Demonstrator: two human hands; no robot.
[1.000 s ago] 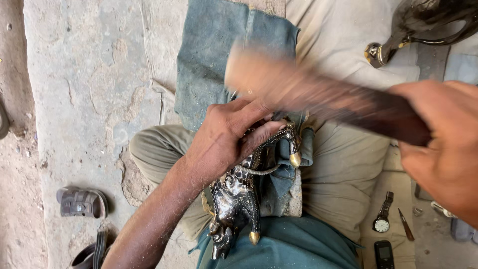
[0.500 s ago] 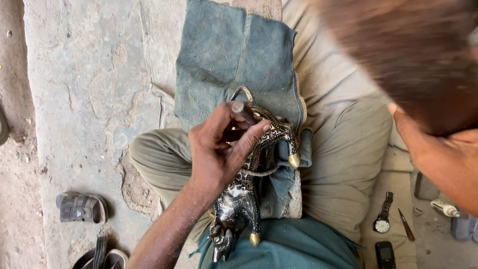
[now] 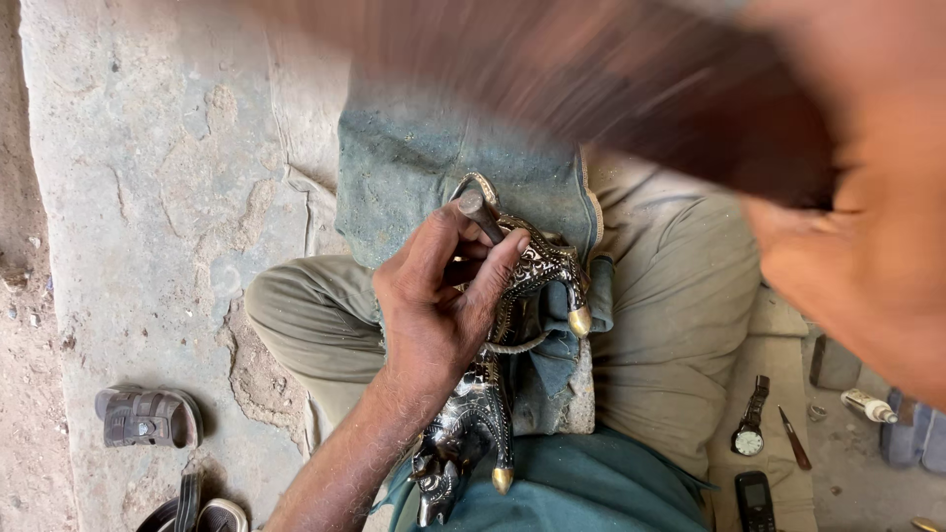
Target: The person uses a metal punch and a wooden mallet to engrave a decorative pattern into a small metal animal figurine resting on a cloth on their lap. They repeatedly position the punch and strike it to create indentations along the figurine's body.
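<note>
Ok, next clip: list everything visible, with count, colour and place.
Ornate dark metal animal figurine with brass-tipped feet: one, black and silver, on the lap.
Short metal punch: one, grey, upright on the figurine.
Blue-grey cloth: one, under the figurine.
Blurred wooden mallet: one, brown, raised at top.
Wristwatch: one, dark strap, on the mat at right.
Small black phone: one, below the watch.
Brown-handled tool: one, beside the watch.
Grey sandal: one, on the floor at left.
Left hand: grip on the punch.
Right hand: blurred, holding the mallet.
</note>
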